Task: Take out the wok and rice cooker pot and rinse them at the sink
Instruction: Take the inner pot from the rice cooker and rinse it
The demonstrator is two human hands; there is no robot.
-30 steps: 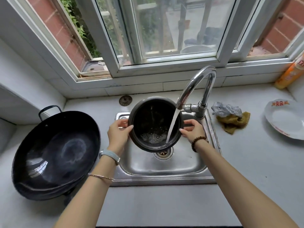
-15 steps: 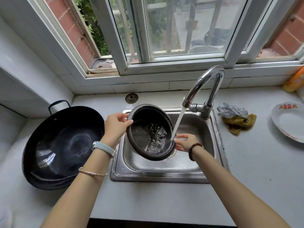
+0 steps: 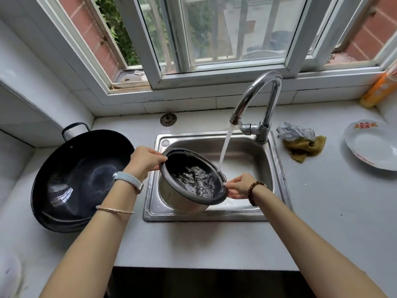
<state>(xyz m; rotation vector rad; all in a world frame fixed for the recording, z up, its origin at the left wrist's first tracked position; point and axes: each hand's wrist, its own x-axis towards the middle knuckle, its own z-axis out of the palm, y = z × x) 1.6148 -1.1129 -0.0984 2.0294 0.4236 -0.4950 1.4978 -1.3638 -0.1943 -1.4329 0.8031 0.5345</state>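
Both hands grip opposite rims of the tilted pot (image 3: 193,179) between them, left hand (image 3: 144,160) high, right hand (image 3: 238,186) low.

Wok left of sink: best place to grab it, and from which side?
Its loop handle at the far rim, reaching from above; the wok rests open side up, and that upright loop is the only handle showing.
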